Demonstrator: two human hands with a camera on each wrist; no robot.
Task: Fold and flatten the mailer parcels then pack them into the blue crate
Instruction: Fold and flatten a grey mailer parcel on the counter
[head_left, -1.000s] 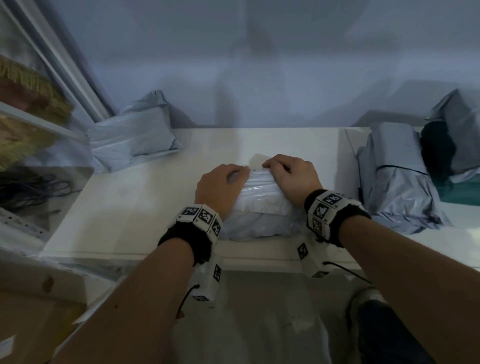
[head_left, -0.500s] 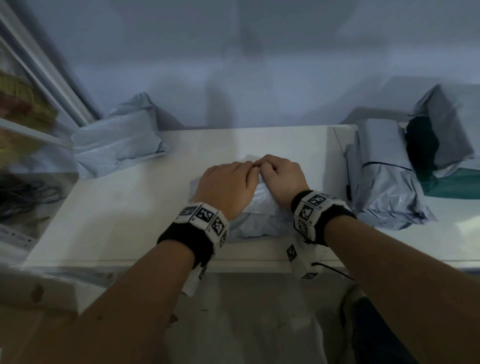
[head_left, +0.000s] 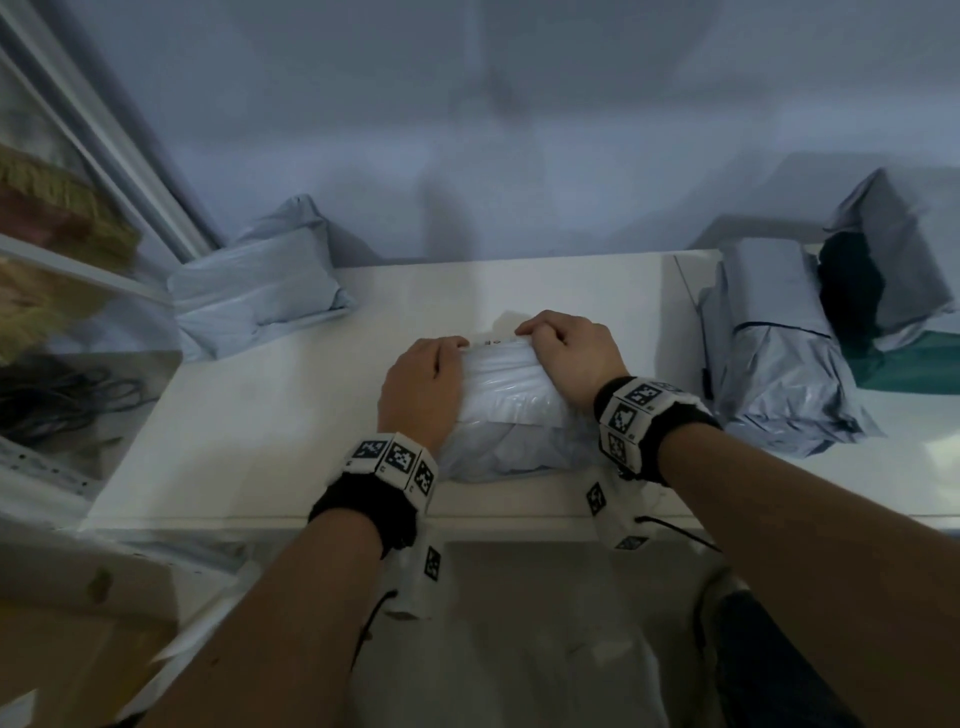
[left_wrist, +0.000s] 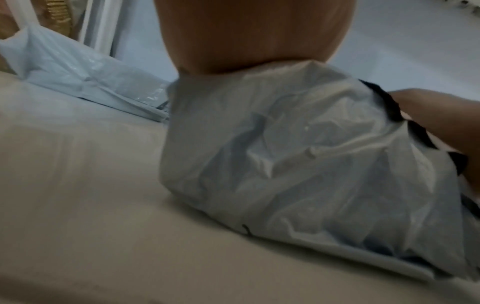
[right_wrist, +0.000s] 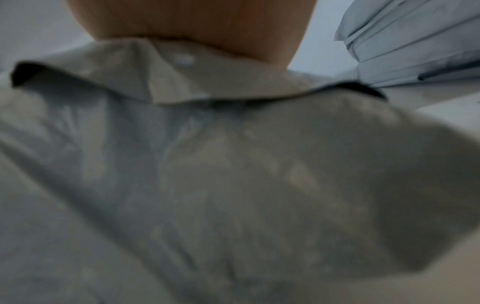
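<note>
Fingers (head_left: 447, 345) of the left hand (head_left: 421, 387) curl over the far left edge of a pale grey crinkled plastic mailer parcel (head_left: 511, 410), gripping its folded flap. The right hand (head_left: 569, 356) does likewise on the far right edge, fingers bent down over the fold and knuckles raised. Both palms rest on top of the parcel, which lies on the white desk (head_left: 270, 415) near its front edge, between the two wrists. A second soft grey mailer bag (head_left: 254, 283) lies at the desk's far left corner, well apart. Several more grey wrapped parcels (head_left: 774, 364) are stacked at the right, just beside the right wrist. Behind that stack shows a teal-blue surface (head_left: 909, 366); whether it is the crate cannot be told.
</note>
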